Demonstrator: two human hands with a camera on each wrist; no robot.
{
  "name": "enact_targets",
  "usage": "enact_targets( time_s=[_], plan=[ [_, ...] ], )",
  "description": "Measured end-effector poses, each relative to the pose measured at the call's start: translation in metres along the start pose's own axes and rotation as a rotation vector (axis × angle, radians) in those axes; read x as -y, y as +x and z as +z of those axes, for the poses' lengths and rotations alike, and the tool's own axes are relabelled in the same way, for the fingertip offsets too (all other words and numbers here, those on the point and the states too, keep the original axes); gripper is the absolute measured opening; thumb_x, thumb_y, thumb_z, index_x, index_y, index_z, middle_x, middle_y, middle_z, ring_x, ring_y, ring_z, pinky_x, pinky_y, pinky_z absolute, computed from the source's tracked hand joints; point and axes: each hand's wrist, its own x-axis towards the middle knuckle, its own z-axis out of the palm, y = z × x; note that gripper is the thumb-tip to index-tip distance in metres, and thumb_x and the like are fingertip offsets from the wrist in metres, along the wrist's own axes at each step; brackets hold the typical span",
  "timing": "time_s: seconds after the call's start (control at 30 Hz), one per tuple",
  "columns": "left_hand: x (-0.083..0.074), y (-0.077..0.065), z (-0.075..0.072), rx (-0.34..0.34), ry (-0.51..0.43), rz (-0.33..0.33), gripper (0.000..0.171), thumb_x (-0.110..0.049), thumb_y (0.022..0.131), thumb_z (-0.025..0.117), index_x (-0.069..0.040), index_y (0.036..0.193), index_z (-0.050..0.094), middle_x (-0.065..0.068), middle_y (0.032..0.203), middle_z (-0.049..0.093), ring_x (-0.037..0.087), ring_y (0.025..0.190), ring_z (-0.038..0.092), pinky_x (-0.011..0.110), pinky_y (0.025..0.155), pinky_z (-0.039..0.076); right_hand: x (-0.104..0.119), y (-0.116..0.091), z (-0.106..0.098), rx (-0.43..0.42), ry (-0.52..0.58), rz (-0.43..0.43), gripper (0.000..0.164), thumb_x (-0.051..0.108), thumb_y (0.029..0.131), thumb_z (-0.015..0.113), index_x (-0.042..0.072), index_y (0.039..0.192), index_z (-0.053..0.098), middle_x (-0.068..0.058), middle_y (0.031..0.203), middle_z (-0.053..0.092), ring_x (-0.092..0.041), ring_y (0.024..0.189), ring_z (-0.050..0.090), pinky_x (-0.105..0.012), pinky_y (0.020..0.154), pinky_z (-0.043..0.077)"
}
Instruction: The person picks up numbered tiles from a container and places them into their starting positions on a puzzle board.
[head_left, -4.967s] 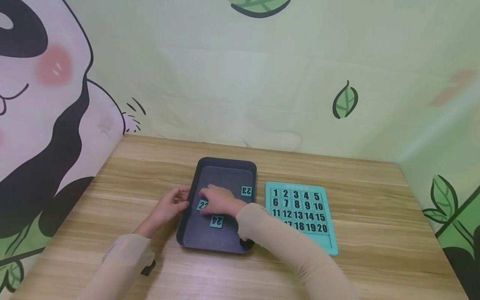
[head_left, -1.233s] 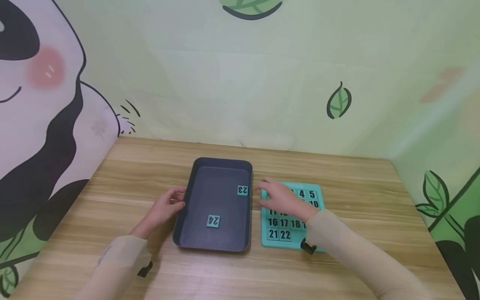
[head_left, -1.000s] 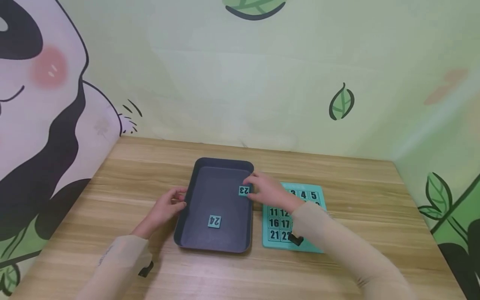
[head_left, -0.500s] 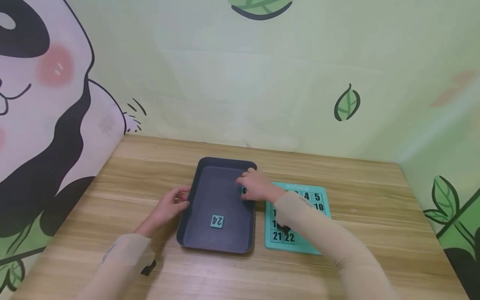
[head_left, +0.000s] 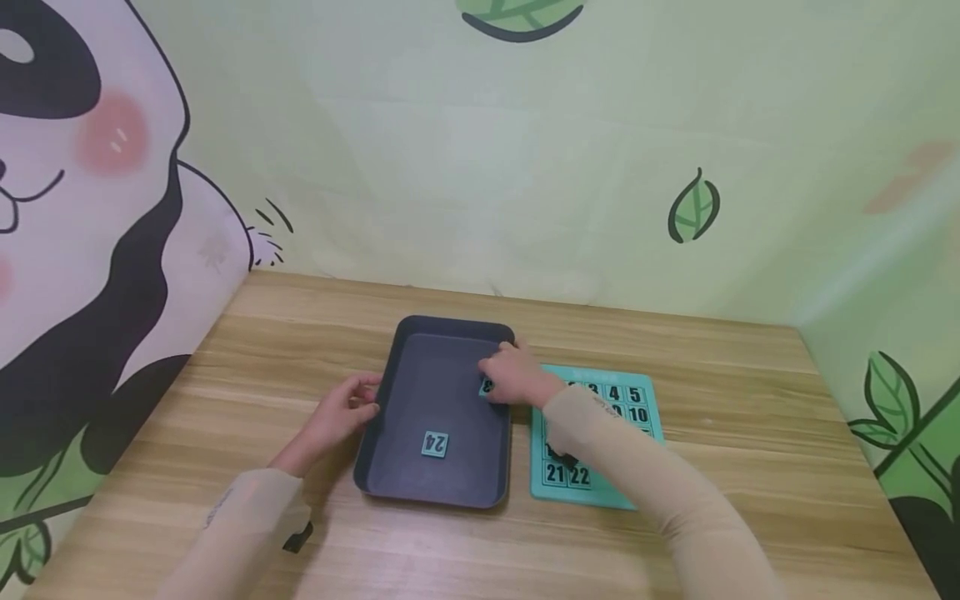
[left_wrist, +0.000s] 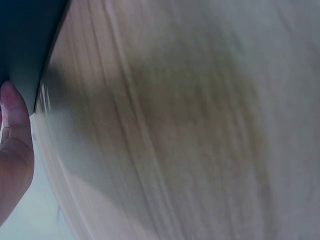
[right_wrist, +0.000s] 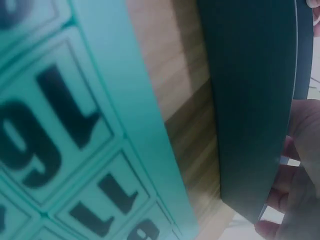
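Observation:
A dark rectangular tray [head_left: 412, 492] lies on the wooden table, with a number tile marked 24 [head_left: 435, 443] on its floor. My right hand [head_left: 517, 375] reaches over the tray's right wall and pinches the number tile 23 [head_left: 486, 387], mostly hidden under the fingers. At the tray's left wall my left hand [head_left: 335, 417] rests with fingertips and thumb against the side; in the left wrist view its thumb [left_wrist: 15, 115] lies on the wall. A turquoise number board [head_left: 592, 493] sits right of the tray, partly covered by my right sleeve; tiles 21 and 22 show in its bottom row.
The wooden table [head_left: 735, 433] extends on both sides of tray and board. A narrow strip of wood separates the board from the tray's wall [right_wrist: 250, 100] in the right wrist view. Behind the table hangs a printed wall covering [head_left: 465, 183] with leaves and a panda.
My right hand has placed tile 22 on the board, then come back to the tray and closed its fingers over tile 23, which has shifted slightly. My left hand stays at the tray.

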Motion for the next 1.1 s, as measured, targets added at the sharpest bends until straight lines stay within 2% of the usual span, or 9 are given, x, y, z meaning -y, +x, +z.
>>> enact_targets(
  time_s=[0.13,0.3,0.43,0.57,0.67,0.87,1.1],
  plan=[
    [0.000,0.000,0.001,-0.004,-0.002,-0.008,0.041,0.000,0.083,0.052,-0.001,0.123,0.045,0.022,0.103,0.050,0.024,0.087,0.055,0.027,0.065,0.049,0.005,-0.002,0.003,-0.017,0.024,-0.003,0.040,0.040,0.077,0.063,0.015,0.109,0.061,0.001,0.103,0.065,-0.024,0.103,0.049,-0.054,0.104,0.018],
    [0.000,0.000,0.001,-0.005,0.000,-0.011,0.041,0.000,0.083,0.052,-0.001,0.123,0.044,0.022,0.103,0.050,0.025,0.088,0.055,0.028,0.066,0.049,0.015,-0.006,0.007,-0.031,0.060,-0.051,0.040,0.044,0.080,0.058,0.015,0.107,0.061,0.001,0.100,0.066,-0.024,0.100,0.054,-0.052,0.105,0.019],
    [0.000,-0.001,0.001,-0.004,0.007,-0.009,0.041,0.000,0.083,0.051,0.000,0.123,0.044,0.023,0.103,0.050,0.025,0.088,0.055,0.028,0.065,0.049,0.023,-0.009,0.006,-0.007,0.177,-0.124,0.038,0.043,0.083,0.055,0.015,0.108,0.060,0.002,0.098,0.066,-0.017,0.092,0.058,-0.046,0.100,0.028],
    [0.000,-0.001,0.001,-0.008,0.002,-0.004,0.040,0.000,0.083,0.052,0.001,0.122,0.044,0.023,0.103,0.050,0.025,0.088,0.055,0.027,0.065,0.049,0.027,-0.010,0.002,0.032,0.299,-0.173,0.036,0.035,0.083,0.057,0.014,0.113,0.058,0.002,0.088,0.065,-0.010,0.078,0.057,-0.030,0.081,0.045],
    [0.000,-0.001,0.001,-0.008,0.002,-0.001,0.041,0.000,0.083,0.052,0.001,0.123,0.044,0.024,0.103,0.050,0.025,0.088,0.055,0.027,0.065,0.049,0.026,-0.011,-0.001,0.035,0.314,-0.184,0.036,0.025,0.081,0.059,0.014,0.116,0.057,0.001,0.089,0.061,-0.010,0.076,0.054,-0.025,0.071,0.047],
    [0.000,-0.001,0.001,-0.003,0.007,-0.002,0.041,-0.001,0.083,0.052,0.000,0.123,0.044,0.023,0.103,0.050,0.026,0.089,0.055,0.027,0.067,0.050,0.020,-0.010,0.001,0.060,0.281,-0.180,0.043,0.017,0.078,0.063,0.016,0.120,0.054,-0.002,0.107,0.056,-0.012,0.089,0.052,-0.027,0.080,0.046],
    [0.001,-0.001,0.001,-0.003,0.008,0.002,0.041,-0.001,0.083,0.052,0.000,0.123,0.045,0.023,0.103,0.050,0.026,0.089,0.055,0.028,0.067,0.049,0.019,-0.007,0.006,0.090,0.273,-0.175,0.042,0.016,0.078,0.062,0.017,0.119,0.055,0.000,0.106,0.057,-0.011,0.090,0.052,-0.026,0.082,0.046]
  ],
)
